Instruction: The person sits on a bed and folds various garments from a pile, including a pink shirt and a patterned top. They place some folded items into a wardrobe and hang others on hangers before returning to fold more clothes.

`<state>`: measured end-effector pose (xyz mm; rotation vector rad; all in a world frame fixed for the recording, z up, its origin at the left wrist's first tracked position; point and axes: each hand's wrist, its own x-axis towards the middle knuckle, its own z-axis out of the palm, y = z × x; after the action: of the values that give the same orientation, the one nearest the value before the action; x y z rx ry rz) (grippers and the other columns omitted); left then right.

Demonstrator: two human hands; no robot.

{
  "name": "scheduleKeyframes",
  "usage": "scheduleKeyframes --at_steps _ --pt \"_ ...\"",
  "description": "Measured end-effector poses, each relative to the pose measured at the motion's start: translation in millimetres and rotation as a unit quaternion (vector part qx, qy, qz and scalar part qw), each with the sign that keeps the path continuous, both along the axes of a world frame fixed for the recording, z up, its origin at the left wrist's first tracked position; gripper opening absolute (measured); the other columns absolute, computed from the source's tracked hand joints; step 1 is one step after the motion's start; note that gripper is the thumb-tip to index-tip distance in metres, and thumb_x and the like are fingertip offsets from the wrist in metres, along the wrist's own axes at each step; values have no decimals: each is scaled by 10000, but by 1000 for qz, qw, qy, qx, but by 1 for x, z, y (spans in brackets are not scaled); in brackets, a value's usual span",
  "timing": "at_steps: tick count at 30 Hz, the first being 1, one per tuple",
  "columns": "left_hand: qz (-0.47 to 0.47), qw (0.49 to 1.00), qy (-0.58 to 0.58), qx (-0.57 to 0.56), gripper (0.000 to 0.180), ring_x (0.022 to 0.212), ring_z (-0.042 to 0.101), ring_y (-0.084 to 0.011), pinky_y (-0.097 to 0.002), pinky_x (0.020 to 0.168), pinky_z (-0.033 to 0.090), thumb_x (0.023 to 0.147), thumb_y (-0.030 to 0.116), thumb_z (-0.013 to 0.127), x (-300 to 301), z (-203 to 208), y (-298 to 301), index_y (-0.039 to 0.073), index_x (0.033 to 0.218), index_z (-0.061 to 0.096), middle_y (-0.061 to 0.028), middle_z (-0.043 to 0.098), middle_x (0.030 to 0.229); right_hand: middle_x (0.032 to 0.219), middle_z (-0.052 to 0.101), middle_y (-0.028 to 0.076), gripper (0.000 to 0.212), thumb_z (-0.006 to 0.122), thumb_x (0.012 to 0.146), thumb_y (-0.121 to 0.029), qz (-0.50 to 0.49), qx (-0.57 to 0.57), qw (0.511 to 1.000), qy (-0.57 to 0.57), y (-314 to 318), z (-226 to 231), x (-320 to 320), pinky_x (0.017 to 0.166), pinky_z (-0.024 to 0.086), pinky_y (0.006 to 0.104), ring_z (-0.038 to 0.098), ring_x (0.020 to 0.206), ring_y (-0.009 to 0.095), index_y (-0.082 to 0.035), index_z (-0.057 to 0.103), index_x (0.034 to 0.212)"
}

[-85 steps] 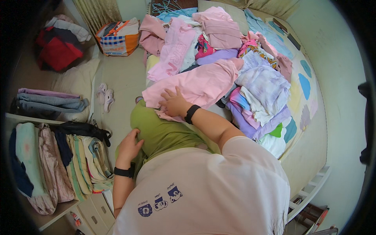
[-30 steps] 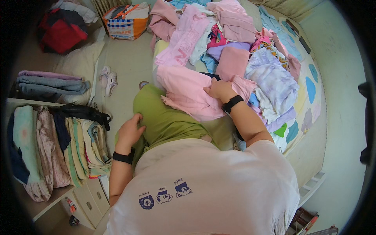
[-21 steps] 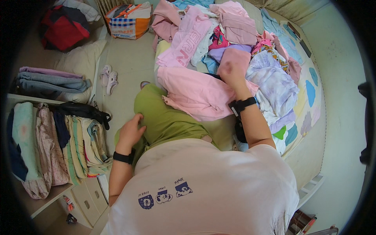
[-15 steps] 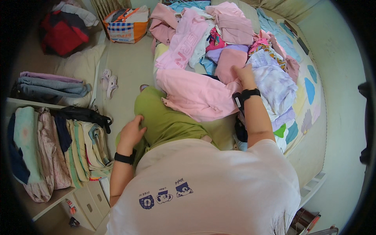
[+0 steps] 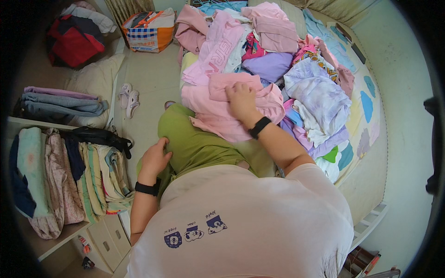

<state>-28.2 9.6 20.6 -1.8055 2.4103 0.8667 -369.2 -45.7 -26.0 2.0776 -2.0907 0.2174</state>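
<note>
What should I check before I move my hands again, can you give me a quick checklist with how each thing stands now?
1. Right hand on the folded pink cloth: ok, it lies over the cloth.
2. Right hand's grip: cannot tell, the palm side is hidden.
3. Folded pink cloth on top of the lighter pink garment: ok, it lies across its upper part.
4. Lighter pink garment smooth: not ok, it is creased, with a bunched right end.
5. Left hand free of laundry: ok, it rests on the green trousers being worn.
</note>
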Motion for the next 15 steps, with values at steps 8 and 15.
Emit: scheduleKeyframes --at_steps 8,15 --pt "14 1000 4 -7 401 960 619 -382 -462 772 492 798 190 695 0 0 5 122 1146 507 -168 664 1001 1247 496 184 616 642 791 -265 4 34 999 41 1 -22 10 976 322 640 447 1193 343 -94 471 1358" --pt "15 1000 6 3 399 968 622 -374 -460 774 494 804 188 694 -1 1 3 121 1146 501 -157 669 1020 1265 493 185 628 639 809 -291 3 55 996 64 -12 -22 12 990 310 664 444 1207 342 -87 453 1373"
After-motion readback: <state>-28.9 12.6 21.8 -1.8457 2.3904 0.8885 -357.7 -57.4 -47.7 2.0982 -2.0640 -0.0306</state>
